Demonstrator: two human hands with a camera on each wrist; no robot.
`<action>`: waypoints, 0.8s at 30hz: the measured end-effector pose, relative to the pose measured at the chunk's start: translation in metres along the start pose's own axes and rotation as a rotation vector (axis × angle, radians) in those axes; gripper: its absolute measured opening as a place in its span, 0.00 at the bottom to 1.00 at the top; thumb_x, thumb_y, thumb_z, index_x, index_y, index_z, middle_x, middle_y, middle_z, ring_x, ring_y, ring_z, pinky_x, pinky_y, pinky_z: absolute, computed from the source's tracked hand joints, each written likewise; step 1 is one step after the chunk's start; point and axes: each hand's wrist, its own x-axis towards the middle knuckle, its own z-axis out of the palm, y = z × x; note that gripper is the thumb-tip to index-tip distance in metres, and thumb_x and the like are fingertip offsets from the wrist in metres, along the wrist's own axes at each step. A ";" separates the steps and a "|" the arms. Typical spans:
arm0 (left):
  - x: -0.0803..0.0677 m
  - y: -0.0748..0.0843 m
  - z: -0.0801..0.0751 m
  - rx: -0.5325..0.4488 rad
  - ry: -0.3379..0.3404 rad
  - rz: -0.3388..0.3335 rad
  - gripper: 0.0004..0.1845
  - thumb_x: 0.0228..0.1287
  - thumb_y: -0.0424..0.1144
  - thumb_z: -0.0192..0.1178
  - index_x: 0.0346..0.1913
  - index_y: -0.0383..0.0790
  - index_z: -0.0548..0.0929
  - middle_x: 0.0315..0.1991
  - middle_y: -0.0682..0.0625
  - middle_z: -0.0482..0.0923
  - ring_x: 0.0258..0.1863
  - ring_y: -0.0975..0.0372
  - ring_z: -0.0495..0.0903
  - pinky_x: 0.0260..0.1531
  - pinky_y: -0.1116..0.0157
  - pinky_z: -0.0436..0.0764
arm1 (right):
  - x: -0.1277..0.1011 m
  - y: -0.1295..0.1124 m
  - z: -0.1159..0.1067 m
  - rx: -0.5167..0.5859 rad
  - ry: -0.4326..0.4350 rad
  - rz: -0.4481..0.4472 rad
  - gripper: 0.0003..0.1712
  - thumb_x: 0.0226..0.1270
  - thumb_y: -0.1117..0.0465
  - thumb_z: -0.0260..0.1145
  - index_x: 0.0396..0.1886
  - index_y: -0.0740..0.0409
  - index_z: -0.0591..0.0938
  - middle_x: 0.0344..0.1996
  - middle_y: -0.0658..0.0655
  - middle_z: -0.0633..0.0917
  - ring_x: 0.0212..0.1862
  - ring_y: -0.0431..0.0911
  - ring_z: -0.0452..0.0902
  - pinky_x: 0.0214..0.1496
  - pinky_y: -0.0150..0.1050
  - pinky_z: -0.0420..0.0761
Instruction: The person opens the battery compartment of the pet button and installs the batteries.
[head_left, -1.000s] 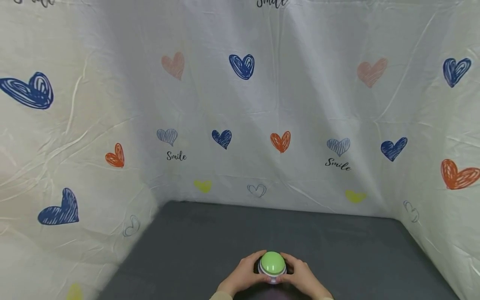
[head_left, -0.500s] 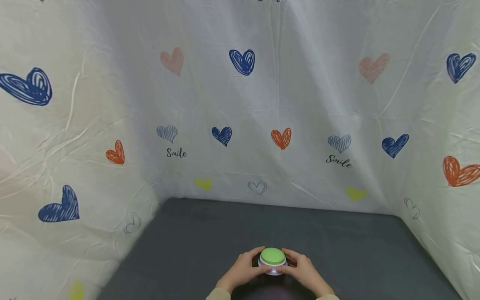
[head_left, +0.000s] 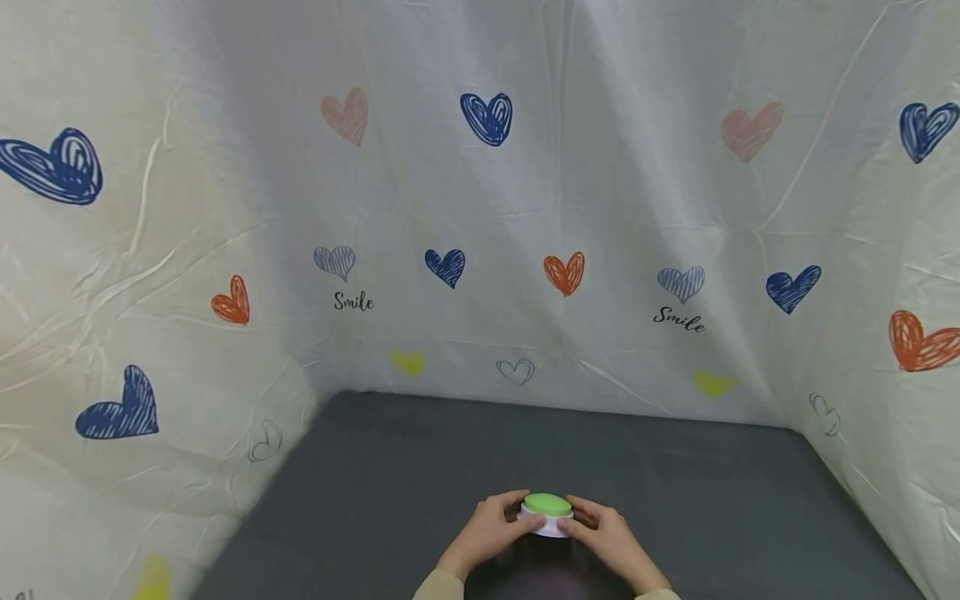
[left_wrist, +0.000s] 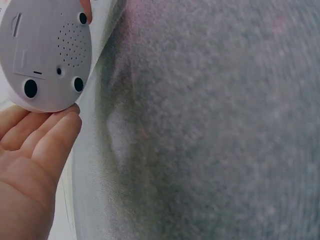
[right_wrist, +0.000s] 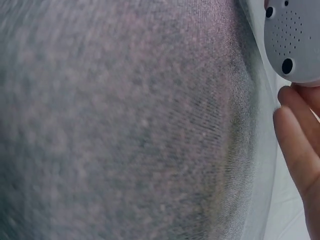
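Note:
A push button with a green domed top (head_left: 547, 504) and a white round base (head_left: 550, 527) is held up between both hands in the head view. My left hand (head_left: 489, 532) grips its left side, thumb on the near face of the base and fingers behind. On the right side, my right hand (head_left: 606, 537) grips it the same way. The left wrist view shows the base's underside (left_wrist: 47, 50), with dark round feet, speaker holes and a cover panel. Part of that underside (right_wrist: 292, 42) also appears in the right wrist view. The green top is hidden in both wrist views.
A dark grey table surface (head_left: 420, 467) lies beneath and beyond the hands. White curtains (head_left: 615, 183) printed with hearts and "Smile" enclose it at the back and both sides. Grey fabric (left_wrist: 210, 120) fills most of the wrist views.
The button has tipped, so its green top now looks flatter and more of the base side shows. Both hands keep their grip. The head view has dipped slightly.

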 end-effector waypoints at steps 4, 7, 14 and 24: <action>0.000 0.002 0.001 0.015 0.021 0.003 0.33 0.57 0.55 0.62 0.55 0.29 0.76 0.50 0.39 0.77 0.44 0.53 0.80 0.40 0.55 0.80 | -0.002 -0.001 0.000 0.021 0.012 -0.021 0.34 0.67 0.54 0.60 0.59 0.79 0.66 0.52 0.72 0.75 0.52 0.58 0.74 0.48 0.41 0.79; -0.001 0.005 0.000 0.008 0.032 -0.001 0.31 0.57 0.55 0.62 0.53 0.30 0.78 0.46 0.42 0.80 0.42 0.55 0.81 0.40 0.55 0.80 | -0.002 -0.001 0.000 -0.005 0.016 -0.035 0.33 0.67 0.53 0.60 0.59 0.77 0.68 0.50 0.69 0.77 0.51 0.55 0.76 0.46 0.39 0.79; -0.005 0.014 -0.003 -0.092 0.047 -0.077 0.27 0.54 0.54 0.65 0.43 0.31 0.83 0.35 0.46 0.83 0.31 0.58 0.82 0.30 0.59 0.82 | -0.002 -0.001 -0.001 -0.057 0.046 -0.043 0.30 0.67 0.51 0.59 0.57 0.71 0.73 0.45 0.62 0.81 0.39 0.45 0.79 0.38 0.34 0.80; -0.004 0.018 0.001 -0.106 0.077 -0.150 0.27 0.54 0.57 0.63 0.36 0.31 0.85 0.29 0.46 0.81 0.26 0.58 0.81 0.25 0.59 0.83 | -0.005 -0.008 -0.004 -0.040 0.057 -0.027 0.24 0.70 0.56 0.56 0.55 0.70 0.76 0.43 0.62 0.82 0.32 0.43 0.77 0.32 0.35 0.79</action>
